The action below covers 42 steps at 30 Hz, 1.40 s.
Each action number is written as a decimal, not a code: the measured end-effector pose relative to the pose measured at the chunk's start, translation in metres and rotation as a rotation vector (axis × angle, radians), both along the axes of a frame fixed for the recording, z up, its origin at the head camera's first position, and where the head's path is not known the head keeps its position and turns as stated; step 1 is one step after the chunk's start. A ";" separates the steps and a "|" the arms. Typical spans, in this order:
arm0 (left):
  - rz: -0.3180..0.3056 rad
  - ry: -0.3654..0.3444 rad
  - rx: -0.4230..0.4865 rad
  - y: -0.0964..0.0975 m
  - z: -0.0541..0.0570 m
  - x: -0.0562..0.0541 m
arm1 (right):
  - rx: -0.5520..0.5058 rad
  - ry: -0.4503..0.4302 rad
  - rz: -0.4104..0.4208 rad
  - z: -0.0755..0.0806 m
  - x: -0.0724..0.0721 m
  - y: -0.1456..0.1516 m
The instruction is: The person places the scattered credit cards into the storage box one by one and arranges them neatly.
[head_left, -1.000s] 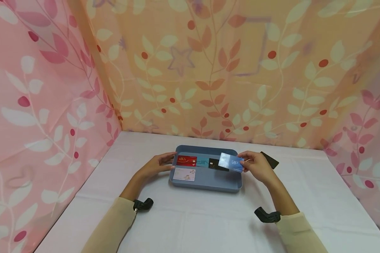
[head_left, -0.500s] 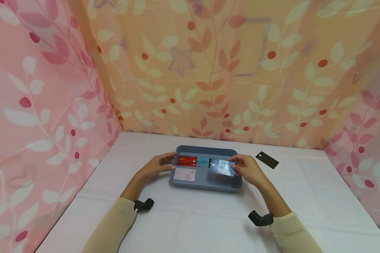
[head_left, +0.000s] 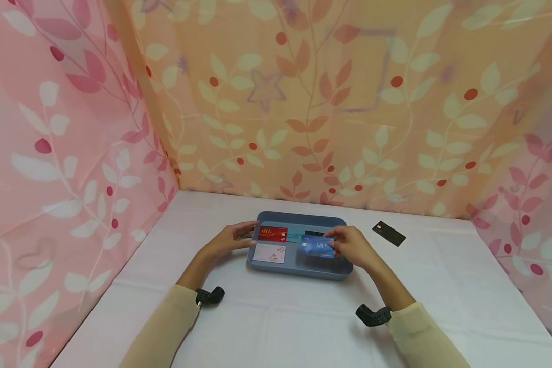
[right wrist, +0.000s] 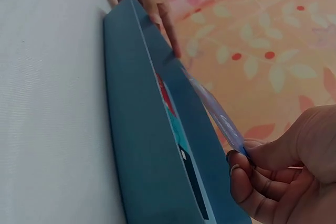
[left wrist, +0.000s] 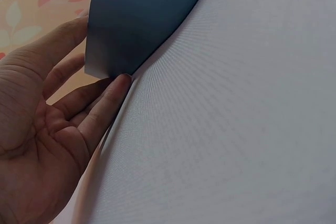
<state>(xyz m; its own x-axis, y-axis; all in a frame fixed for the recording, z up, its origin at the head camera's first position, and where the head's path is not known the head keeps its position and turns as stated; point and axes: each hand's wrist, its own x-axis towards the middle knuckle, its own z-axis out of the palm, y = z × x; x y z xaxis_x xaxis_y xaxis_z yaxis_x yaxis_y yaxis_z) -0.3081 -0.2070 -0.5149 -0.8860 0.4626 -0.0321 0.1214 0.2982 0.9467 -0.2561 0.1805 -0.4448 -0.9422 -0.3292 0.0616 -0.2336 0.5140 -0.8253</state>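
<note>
My right hand (head_left: 353, 247) pinches a blue VIP card (head_left: 314, 247) by its right edge, over the right half of a blue-grey tray (head_left: 299, 274). Edge-on in the right wrist view, the blue card (right wrist: 219, 113) appears between thumb and fingers, above the tray. At the tray's left end, my left hand (head_left: 224, 242) touches the rim with thumb and fingers spread. Inside the tray lie a red VIP card (head_left: 272, 234), a teal card (head_left: 295, 237), a black card (head_left: 314, 233) partly covered by the blue one, and a pale card with a small print (head_left: 269, 253) in front.
Another black card (head_left: 389, 233) lies on the white-covered table (head_left: 276, 322), right of the tray. Patterned cloth walls (head_left: 303, 102) stand behind the table and at both sides.
My right hand has moved left with the blue card, away from the tray's right edge and slightly toward the front. The left hand and tray have stayed in place.
</note>
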 end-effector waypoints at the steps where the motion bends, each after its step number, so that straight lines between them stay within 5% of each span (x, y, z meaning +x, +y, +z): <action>1: -0.002 0.003 -0.001 0.000 0.000 -0.001 | 0.007 0.000 0.007 -0.001 -0.001 -0.002; 16: 0.001 -0.008 0.007 0.002 0.003 0.002 | 0.116 -0.002 0.045 -0.013 -0.008 -0.022; 42: 0.012 -0.013 -0.012 0.000 0.000 0.000 | 0.114 -0.051 -0.004 -0.023 -0.010 -0.043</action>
<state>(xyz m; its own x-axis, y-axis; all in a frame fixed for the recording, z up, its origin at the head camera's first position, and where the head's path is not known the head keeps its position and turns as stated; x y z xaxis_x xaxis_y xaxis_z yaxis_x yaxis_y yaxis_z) -0.3084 -0.2072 -0.5145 -0.8911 0.4511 -0.0488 0.1057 0.3108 0.9446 -0.2662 0.1375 -0.4678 -0.9444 -0.3280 -0.0240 -0.1908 0.6060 -0.7722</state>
